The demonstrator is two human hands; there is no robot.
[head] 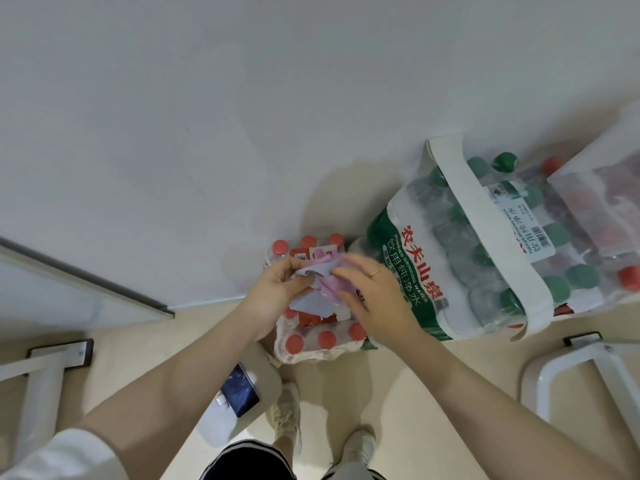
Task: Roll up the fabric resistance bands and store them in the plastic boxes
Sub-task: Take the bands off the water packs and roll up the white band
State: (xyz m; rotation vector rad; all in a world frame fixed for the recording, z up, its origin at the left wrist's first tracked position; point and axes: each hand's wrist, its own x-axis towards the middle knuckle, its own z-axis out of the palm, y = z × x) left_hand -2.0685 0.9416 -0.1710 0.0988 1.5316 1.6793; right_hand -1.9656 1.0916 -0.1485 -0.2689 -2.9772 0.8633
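Both my hands hold fabric resistance bands over a pack of red-capped bottles. My left hand [277, 289] grips a lavender-blue band [313, 301], its fingers curled over the top fold. A pink band [334, 289] lies bunched between the hands. My right hand [370, 292] pinches the pink band from the right, a ring on one finger. No plastic box shows in this view.
A pack of red-capped bottles [322, 339] stands on the floor under my hands. A larger pack of green-capped water bottles [485, 251] lies to the right. A phone [240, 393] rests on a white stool. White furniture legs [568, 379] stand at both sides.
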